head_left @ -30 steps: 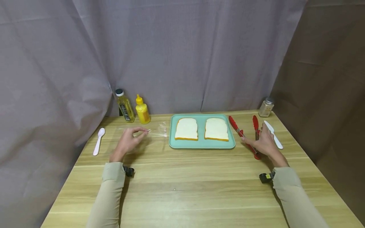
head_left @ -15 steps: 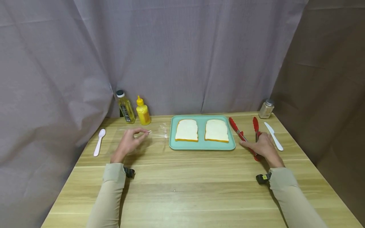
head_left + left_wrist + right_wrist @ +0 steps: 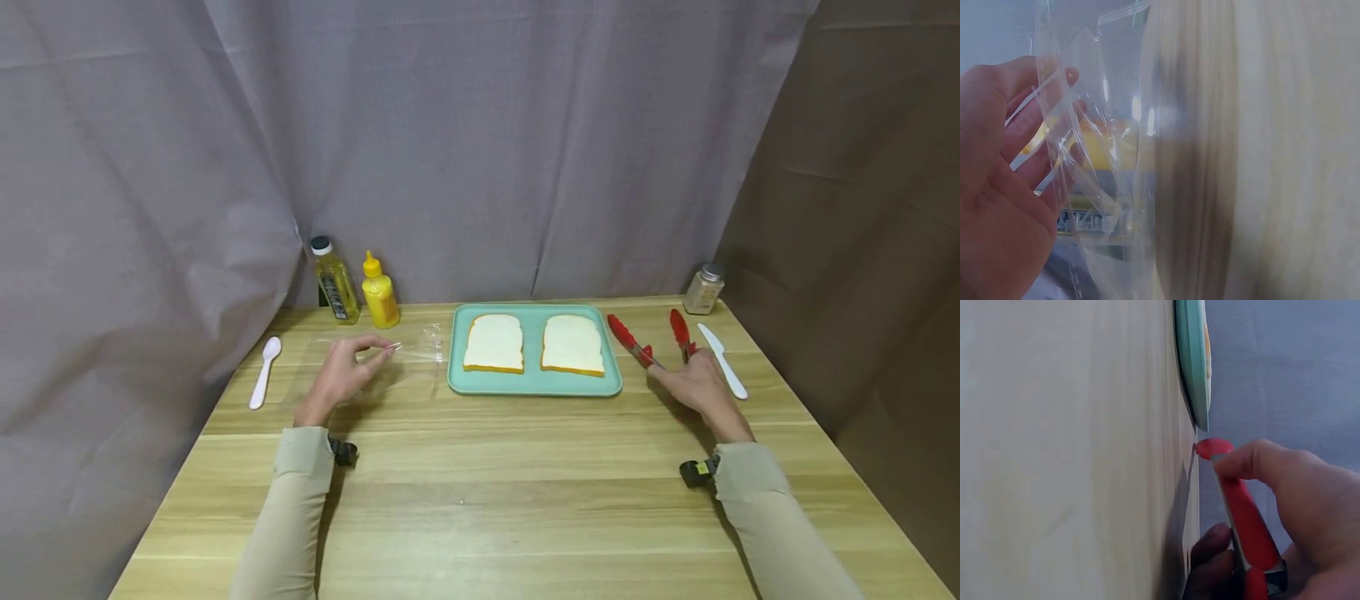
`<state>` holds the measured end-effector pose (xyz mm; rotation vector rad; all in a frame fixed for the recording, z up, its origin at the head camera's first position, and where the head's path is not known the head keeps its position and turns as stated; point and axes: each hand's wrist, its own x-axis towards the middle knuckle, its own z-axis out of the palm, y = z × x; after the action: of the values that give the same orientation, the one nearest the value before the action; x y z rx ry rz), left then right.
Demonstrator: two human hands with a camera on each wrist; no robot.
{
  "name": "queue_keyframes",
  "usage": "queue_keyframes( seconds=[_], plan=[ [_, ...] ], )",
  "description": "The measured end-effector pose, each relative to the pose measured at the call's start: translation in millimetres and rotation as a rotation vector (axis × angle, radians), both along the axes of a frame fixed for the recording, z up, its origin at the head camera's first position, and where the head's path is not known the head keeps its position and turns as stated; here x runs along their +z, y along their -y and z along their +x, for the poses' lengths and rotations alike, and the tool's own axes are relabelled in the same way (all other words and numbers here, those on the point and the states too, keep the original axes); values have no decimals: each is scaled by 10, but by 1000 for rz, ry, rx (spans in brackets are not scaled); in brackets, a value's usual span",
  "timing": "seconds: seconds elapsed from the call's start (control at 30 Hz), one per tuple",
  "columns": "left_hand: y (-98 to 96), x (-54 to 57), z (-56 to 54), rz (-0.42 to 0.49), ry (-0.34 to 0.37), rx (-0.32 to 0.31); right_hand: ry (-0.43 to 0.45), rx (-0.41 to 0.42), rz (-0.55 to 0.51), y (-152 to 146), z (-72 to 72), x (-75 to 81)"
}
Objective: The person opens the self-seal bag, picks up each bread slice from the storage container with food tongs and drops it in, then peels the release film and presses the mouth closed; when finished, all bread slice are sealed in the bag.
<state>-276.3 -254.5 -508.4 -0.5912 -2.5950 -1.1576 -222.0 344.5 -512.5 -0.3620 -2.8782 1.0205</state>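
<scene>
My left hand [image 3: 343, 373] pinches the edge of a clear plastic bag [image 3: 418, 346] between thumb and fingers. In the left wrist view, the creased bag [image 3: 1107, 100] stands up off the wood in front of the fingers. On the other side, my right hand [image 3: 701, 385] grips red-and-metal tongs [image 3: 626, 333] around their arms, with both red tips spread apart and pointing away. The right wrist view shows the thumb along one red arm of the tongs [image 3: 1249, 522], low over the table. Their rear end is hidden by the hand in the head view.
Two bread slices [image 3: 492, 342] lie on a green tray [image 3: 532, 380] between the hands. An oil bottle [image 3: 335, 283] and a yellow squeeze bottle [image 3: 381, 298] stand back left, a spice jar [image 3: 705, 290] back right. A white spoon [image 3: 265, 372] and white knife [image 3: 722, 360] lie at the sides.
My right hand has gone from spread fingers over the tongs to gripping them; their near red end no longer shows below the hand. The left hand keeps its pinch on the bag.
</scene>
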Motion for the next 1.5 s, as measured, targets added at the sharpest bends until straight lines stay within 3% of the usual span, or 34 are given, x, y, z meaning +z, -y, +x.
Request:
queue_keyframes(
  seconds=[0.13,0.27,0.5,0.8,1.13,1.5],
  plan=[
    [-8,3,4,-1,4,-1,28,7,-57,-6,43,14],
    [-29,3,9,-10,-1,-8,-19,-9,-87,16,88,17],
    [-77,-10,12,-22,-3,-26,-101,5,15,196,164,83],
    [-92,-24,8,-26,3,-15,-44,61,95,550,300,172],
    [-87,-13,20,-23,15,-21,-1,122,195,938,414,168],
    [-89,-23,14,-23,19,-17,66,108,224,1144,543,164]
  ],
)
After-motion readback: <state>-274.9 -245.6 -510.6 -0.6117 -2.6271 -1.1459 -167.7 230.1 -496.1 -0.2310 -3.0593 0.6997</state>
